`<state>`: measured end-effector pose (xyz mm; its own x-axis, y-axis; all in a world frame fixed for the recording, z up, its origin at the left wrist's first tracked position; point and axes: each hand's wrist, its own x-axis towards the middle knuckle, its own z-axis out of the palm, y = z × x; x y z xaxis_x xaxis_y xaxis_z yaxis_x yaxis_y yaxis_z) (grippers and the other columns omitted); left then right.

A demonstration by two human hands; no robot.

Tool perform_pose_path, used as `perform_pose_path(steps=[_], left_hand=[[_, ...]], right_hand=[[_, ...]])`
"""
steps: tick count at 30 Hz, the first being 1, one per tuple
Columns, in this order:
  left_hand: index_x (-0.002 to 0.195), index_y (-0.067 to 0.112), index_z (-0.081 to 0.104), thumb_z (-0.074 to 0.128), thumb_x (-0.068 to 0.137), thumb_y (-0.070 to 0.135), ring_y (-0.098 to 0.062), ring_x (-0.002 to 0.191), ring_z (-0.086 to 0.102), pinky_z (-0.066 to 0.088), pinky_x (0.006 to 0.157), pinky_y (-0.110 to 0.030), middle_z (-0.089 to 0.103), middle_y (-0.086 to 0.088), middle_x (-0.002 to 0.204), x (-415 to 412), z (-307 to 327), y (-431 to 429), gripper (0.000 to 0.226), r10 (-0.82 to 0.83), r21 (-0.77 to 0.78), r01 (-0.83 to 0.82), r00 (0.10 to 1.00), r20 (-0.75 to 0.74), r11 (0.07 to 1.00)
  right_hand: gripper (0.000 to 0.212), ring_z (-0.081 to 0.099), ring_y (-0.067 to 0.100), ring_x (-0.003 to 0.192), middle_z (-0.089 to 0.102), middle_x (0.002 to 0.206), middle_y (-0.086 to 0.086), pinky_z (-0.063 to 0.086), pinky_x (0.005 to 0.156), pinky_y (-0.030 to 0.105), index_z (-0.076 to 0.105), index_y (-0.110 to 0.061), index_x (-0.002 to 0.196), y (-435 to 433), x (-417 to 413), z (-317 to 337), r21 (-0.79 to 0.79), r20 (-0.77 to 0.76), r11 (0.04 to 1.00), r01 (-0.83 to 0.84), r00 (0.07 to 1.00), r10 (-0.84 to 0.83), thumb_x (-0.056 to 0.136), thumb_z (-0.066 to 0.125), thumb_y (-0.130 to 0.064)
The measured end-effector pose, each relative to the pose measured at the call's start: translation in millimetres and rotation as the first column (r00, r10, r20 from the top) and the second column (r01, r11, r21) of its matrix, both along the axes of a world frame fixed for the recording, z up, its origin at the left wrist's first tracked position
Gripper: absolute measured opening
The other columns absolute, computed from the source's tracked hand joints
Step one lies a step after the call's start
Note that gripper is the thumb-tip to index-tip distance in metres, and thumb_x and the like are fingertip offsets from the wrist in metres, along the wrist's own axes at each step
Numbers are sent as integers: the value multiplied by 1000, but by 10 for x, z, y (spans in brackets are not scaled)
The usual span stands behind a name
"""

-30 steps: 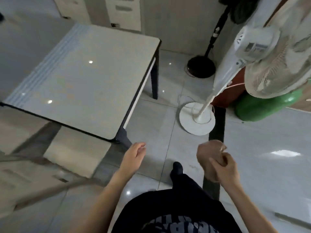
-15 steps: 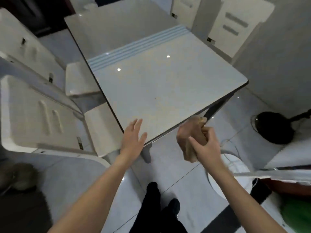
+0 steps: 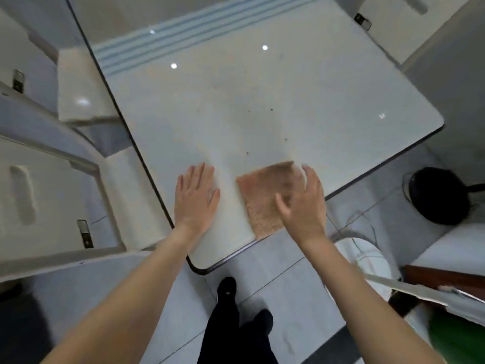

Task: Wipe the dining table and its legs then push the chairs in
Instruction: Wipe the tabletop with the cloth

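Note:
The white glossy dining table [image 3: 249,101] fills the upper middle of the view, with dark crumbs scattered on it. A brown square cloth [image 3: 262,195] lies spread flat near the table's near corner. My right hand [image 3: 301,206] rests with spread fingers on the cloth's right side, covering part of it. My left hand [image 3: 196,198] lies flat and open on the bare tabletop, just left of the cloth. White chairs [image 3: 47,193] stand along the table's left side, seats partly under it.
Another white chair [image 3: 388,22] stands at the far right corner. A black fan base [image 3: 435,195] and a white fan base [image 3: 367,250] sit on the tiled floor to the right, near a green object [image 3: 459,340]. My dark-clad legs [image 3: 236,324] are below the table corner.
I have come up to the table corner. The bunched cloth in my right hand is now spread flat on the tabletop, and my left hand has come down flat on the table.

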<state>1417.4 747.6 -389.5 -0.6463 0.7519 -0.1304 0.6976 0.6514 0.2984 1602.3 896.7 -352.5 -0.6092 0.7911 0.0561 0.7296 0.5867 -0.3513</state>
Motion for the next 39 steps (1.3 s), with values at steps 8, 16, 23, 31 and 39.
perform_pose_path(steps=[8, 16, 23, 31, 39], left_hand=[[149, 22, 24, 34, 91, 38, -25, 146, 19, 11, 118, -45, 25, -3, 157, 21, -82, 5, 61, 17, -52, -21, 998, -64, 998], [148, 24, 29, 38, 91, 38, -21, 146, 18, 14, 119, -45, 26, 1, 156, -9, -99, 5, 59, 44, 17, -43, 999, -32, 999], [145, 22, 35, 42, 89, 34, -21, 143, 27, 17, 118, -42, 32, 1, 153, -4, -62, 0, 58, 118, 40, -116, 992, -42, 992], [143, 19, 39, 40, 89, 30, -22, 141, 29, 19, 117, -44, 38, -1, 150, -8, 7, 14, 55, 358, 51, -357, 934, -3, 933], [142, 20, 42, 44, 88, 27, -18, 141, 31, 24, 115, -46, 40, 3, 149, -39, -28, 2, 54, 362, 117, -362, 932, 21, 925]], right_hand=[[77, 10, 21, 148, 19, 159, 5, 3, 119, 44, 21, -13, 151, -152, -494, -386, -78, 207, 995, -68, 975, 83, 90, 29, -59], [86, 10, 20, 148, 16, 160, -2, 7, 119, 45, 15, -21, 153, 1620, -933, -390, -3, 256, 996, 85, 963, -81, 81, 12, -69], [74, 13, 24, 147, 17, 159, -3, 10, 118, 50, 19, -26, 152, 785, -1242, -376, -38, 260, 907, -419, 872, 414, 89, 31, -62], [68, 24, 23, 145, 26, 156, -4, 20, 116, 48, 31, -35, 147, 1051, -248, -270, -87, 298, 778, -622, 729, 616, 85, 40, -62], [67, 11, 27, 147, 18, 160, -1, 7, 118, 49, 23, -37, 149, 1386, -3317, -458, -29, 219, 870, -491, 846, 485, 88, 32, -63]])
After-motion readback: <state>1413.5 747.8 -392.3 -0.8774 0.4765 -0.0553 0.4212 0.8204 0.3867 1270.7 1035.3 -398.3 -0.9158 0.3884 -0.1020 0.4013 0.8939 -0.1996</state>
